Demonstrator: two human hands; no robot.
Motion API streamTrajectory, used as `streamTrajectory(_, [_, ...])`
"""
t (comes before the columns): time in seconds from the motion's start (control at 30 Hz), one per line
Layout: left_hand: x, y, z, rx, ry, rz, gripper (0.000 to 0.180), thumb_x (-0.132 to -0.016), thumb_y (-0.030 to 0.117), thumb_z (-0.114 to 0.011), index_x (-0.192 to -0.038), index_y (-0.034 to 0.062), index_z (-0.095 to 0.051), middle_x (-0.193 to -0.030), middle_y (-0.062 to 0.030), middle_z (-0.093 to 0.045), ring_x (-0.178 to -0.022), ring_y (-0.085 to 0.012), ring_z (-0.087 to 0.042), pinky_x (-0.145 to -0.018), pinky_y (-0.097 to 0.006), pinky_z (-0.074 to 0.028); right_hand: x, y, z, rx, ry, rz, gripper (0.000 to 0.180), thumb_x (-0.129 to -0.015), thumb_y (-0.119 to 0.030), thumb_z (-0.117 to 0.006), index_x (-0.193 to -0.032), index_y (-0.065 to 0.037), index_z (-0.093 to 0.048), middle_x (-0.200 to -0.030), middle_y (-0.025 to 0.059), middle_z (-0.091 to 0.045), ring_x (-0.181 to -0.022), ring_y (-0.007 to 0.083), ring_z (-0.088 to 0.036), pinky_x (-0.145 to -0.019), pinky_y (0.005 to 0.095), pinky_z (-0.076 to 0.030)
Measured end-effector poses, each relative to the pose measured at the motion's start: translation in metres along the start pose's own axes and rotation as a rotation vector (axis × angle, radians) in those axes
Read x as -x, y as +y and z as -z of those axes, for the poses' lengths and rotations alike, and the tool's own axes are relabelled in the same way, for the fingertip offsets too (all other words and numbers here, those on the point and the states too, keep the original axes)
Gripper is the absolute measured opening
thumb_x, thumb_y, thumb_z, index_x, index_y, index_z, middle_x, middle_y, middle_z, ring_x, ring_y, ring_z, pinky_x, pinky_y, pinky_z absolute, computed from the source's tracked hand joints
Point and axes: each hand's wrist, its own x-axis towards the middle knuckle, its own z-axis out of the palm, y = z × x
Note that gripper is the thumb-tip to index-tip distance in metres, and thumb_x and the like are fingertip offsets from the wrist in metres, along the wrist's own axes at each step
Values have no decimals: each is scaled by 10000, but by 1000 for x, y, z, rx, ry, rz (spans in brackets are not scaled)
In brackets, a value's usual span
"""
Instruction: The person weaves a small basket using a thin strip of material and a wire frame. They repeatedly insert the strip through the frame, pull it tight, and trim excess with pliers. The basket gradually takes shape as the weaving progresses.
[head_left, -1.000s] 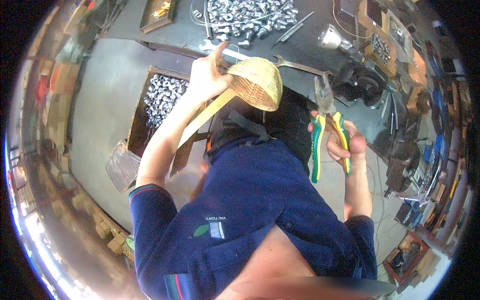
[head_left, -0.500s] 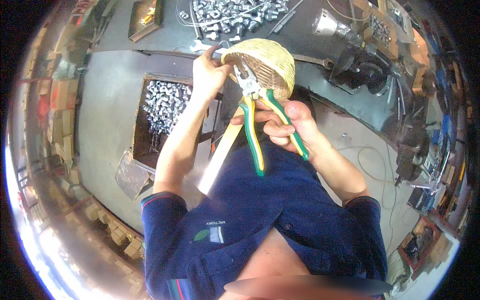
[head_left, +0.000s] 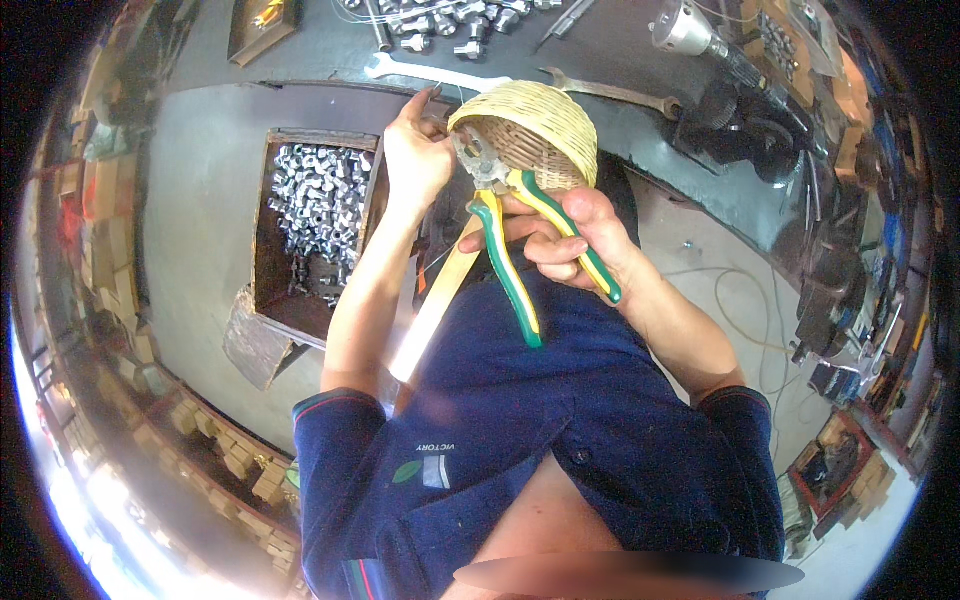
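Note:
A yellow woven basket [head_left: 540, 112] is tilted in front of my body, its opening facing me. At its left rim, the fingers of my left hand [head_left: 418, 160] are bent together around the edge; the fingertips are partly hidden. My right hand [head_left: 583, 238] grips pliers with green and yellow handles [head_left: 510, 265]. The handles stand apart, one resting across the palm and fingers. The pliers' metal jaws [head_left: 478, 160] are over the basket's opening, close to the left rim and my left fingers. A thin wire shows near that rim.
Beyond the basket is a dark bench [head_left: 300, 60] with a large open-end wrench [head_left: 430, 73], a darker wrench [head_left: 620, 93] and heaped metal fittings [head_left: 470, 25]. Left of my left forearm stands a box of metal fittings [head_left: 262, 235]. Dark machinery [head_left: 730, 130] is at the right.
The view has shifted, so the bench items sit higher in it. The pliers' jaws have turned slightly left, nearer the basket's left rim. Both hands keep about the same hold.

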Motion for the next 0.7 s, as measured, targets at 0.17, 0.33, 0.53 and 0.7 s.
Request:
streamTrajectory(0.17, [5,13,2,-118,9,-49,662,-683,28,-733,-1270,-85,-448,-782,-160,-688,-716,-131,-649,-615,-236,-499,-2,-3,1,-20,53,-29,800,-780,-343,-608,-1350,110,-277,-1234,376,-428,-419,-26,-379,-329,98,-237])
streamTrajectory(0.33, [5,11,2,-75,0,-65,666,-685,26,-729,-1276,-89,-443,-790,-158,-684,-712,-120,-642,-611,-229,-494,2,-3,5,42,57,-18,806,-769,-339,-613,-1350,112,-281,-1217,350,-448,-412,-20,-381,-323,97,-233])
streamTrajectory(0.53, [0,-3,-1,95,-18,-15,653,-691,-37,-686,-1287,-97,-427,-737,-110,-663,-666,-82,-607,-574,-203,-472,1,-2,3,54,72,-16,836,-746,-342,-631,-1359,104,-277,-1141,285,-502,-407,-16,-381,-320,109,-229])
streamTrajectory(0.7, [-2,-10,0,109,-32,-53,658,-688,-51,-684,-1290,-94,-422,-724,-108,-657,-659,-76,-601,-555,-201,-462,-2,0,4,89,62,-11,851,-727,-341,-638,-1360,99,-279,-1139,268,-510,-400,-10,-373,-319,127,-234])
